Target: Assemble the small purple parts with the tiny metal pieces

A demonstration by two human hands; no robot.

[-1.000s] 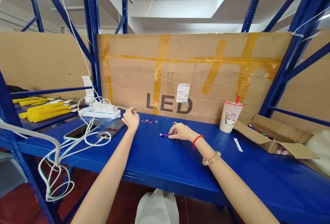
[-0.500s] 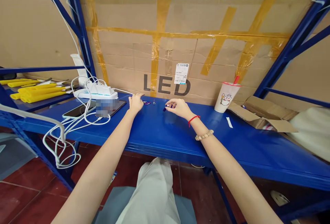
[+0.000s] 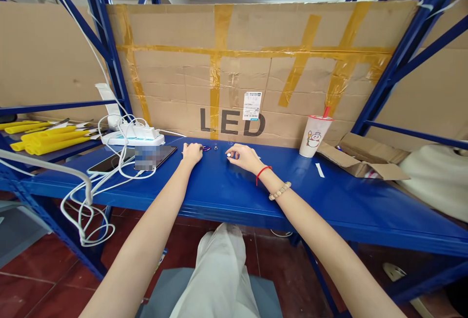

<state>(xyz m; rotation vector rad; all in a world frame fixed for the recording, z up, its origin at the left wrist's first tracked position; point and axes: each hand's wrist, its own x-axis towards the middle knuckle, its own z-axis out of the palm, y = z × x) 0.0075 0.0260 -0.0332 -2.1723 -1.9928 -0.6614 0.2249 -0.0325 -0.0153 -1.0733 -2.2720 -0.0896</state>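
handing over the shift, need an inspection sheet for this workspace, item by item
Surface: blue tabletop, slightly glossy
Job's things: small purple parts beside left hand; tiny shiny piece to their right
Clutter: cup with red straw, white strip, open cardboard box, two dark devices
Hands: left hand by the parts, grip hidden; right hand, fingers bent, contents unclear
Cables: white cables tangled near power strip, hanging down in front
Surroundings: cardboard panel behind, yellow-handled tools left

Along the bench, left to right: power strip behind a phone, left hand, small parts, right hand, cup, open carton; behind all, a cardboard panel
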